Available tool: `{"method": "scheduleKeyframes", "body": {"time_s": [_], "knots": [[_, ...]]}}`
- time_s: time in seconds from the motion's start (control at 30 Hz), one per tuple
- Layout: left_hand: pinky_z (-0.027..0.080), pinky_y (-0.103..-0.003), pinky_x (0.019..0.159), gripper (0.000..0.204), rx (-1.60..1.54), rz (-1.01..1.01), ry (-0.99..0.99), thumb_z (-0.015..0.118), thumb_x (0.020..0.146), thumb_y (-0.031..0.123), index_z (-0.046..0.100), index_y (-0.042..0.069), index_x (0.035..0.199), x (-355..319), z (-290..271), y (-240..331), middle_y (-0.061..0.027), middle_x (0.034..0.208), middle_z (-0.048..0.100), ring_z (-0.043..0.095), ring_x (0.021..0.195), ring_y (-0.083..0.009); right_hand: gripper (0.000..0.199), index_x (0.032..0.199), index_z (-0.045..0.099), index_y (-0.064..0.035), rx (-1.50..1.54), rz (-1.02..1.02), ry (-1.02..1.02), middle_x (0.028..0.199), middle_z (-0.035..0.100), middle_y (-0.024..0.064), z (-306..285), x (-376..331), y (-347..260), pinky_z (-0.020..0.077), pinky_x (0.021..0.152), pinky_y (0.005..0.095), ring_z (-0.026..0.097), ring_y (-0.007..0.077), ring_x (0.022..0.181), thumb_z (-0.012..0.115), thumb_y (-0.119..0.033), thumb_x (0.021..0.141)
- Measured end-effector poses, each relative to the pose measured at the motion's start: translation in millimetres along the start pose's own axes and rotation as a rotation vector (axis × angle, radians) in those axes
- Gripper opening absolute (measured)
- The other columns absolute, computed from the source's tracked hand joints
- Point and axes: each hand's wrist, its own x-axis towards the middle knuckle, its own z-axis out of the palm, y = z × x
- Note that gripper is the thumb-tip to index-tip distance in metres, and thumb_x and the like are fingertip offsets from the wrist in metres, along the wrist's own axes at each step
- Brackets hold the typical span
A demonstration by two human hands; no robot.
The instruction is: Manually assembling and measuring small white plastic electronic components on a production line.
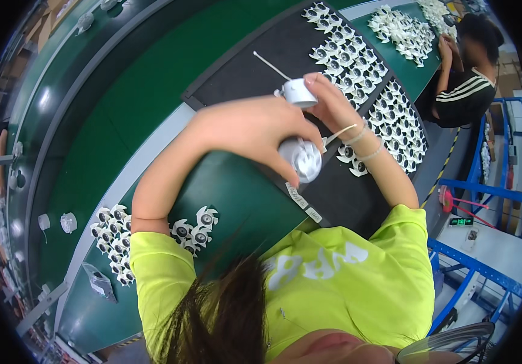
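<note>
My left hand [261,127] reaches across with its fingers curled round a white, rounded fan part [305,160], slightly blurred. Blade shapes seem to show inside it, and a thin pale lead sticks out beside my right wrist. Just beyond, my right hand [332,103] grips a short white cylindrical housing [300,93] between thumb and fingers. From that housing a thin white cord [271,65] points away to the upper left. Both hands are close together above a black mat [230,76]. Part of the left-hand piece is hidden by the fingers.
Many white fan impellers [349,60] with dark centres lie in rows on the black mats. More impellers [112,242] and a clear plastic bag [99,284] lie on the green table at left. A co-worker [470,91] handles white parts at the upper right. A curved conveyor [91,91] runs along the left.
</note>
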Motion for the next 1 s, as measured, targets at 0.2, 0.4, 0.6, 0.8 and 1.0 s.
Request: {"method": "scheduleKeyframes", "body": {"time_s": [0.2,0.4,0.6,0.8,1.0], "knots": [[0.051,-0.034,0.083,0.052,0.190,-0.162,0.297,0.087,0.067,0.018,0.070,0.008,0.115,-11.3,-32.2,-15.7,-0.0067,0.103,0.072,0.066,0.091,-0.0254,0.027,0.112,0.052,-0.0059,-0.414,-0.174,0.221,0.128,0.060,0.0133,-10.7,-39.4,-38.9,0.0458,0.102,0.0346,0.059,0.0204,0.113,0.067,-0.004,0.089],[0.052,-0.037,0.083,0.048,0.160,-0.156,0.562,0.084,0.071,0.020,0.069,0.006,0.114,8.3,-8.0,-50.4,-0.0080,0.102,0.073,0.067,0.089,-0.0278,0.047,0.110,0.053,-0.0078,-0.671,-0.147,-0.045,0.129,0.063,0.0119,-4.9,-91.2,-23.3,0.0465,0.104,0.0358,0.061,0.0236,0.115,0.077,0.008,0.072],[0.053,-0.036,0.086,0.046,0.188,-0.085,0.493,0.083,0.072,0.020,0.070,0.005,0.113,14.4,-4.2,-76.5,-0.0081,0.105,0.073,0.068,0.091,-0.0276,0.056,0.124,0.058,-0.0065,-1.104,-0.194,0.086,0.130,0.063,0.0078,5.7,-85.5,-7.8,0.0491,0.102,0.0354,0.062,0.0238,0.116,0.078,0.003,0.073],[0.053,-0.036,0.086,0.044,0.210,-0.181,0.488,0.083,0.072,0.020,0.070,0.006,0.113,6.9,-17.6,-76.1,-0.0084,0.107,0.073,0.068,0.092,-0.0276,0.060,0.131,0.058,-0.0060,-1.299,-0.342,0.000,0.130,0.063,0.0075,19.9,-77.6,-3.5,0.0516,0.097,0.0331,0.064,0.0242,0.112,0.077,0.000,0.075],[0.050,-0.031,0.084,0.049,0.066,-0.305,0.315,0.083,0.074,0.019,0.068,0.007,0.119,8.1,-20.4,-81.6,-0.0047,0.114,0.071,0.064,0.093,-0.0214,0.057,0.130,0.060,-0.0052,-1.287,-0.243,-0.153,0.127,0.065,0.0073,12.1,-65.1,-21.6,0.0526,0.093,0.0316,0.066,0.0234,0.107,0.077,-0.002,0.075]]}}
